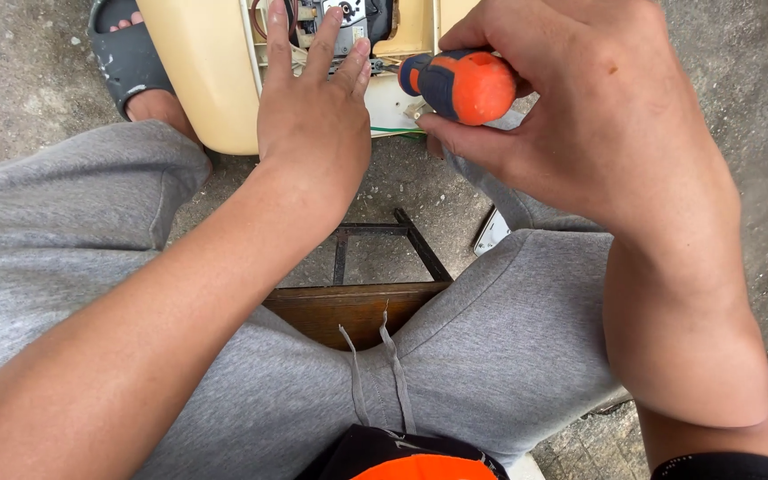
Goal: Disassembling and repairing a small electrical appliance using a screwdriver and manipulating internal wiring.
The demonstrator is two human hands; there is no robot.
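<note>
Screwdriver (pixel 460 84): stubby handle, orange rubbery butt, dark blue grip band; long axis near horizontal, butt toward right, working end pointing left toward appliance, tip hidden. Gripped by right hand (pixel 580 116), fingers curled closed round handle, thumb underneath. Left hand (pixel 313 107) flat, fingers extended and spread, resting on cream plastic appliance housing (pixel 211 80), smooth, rounded. Open cavity (pixel 348 22) beside fingertips: metal parts, wires. Grey fleece shorts (pixel 508 338), soft knit, drawstring. Dark wooden stool (pixel 353 307) between legs. Rough concrete floor (pixel 28 80). Grey rubber sandal (pixel 122 53) upper left.
</note>
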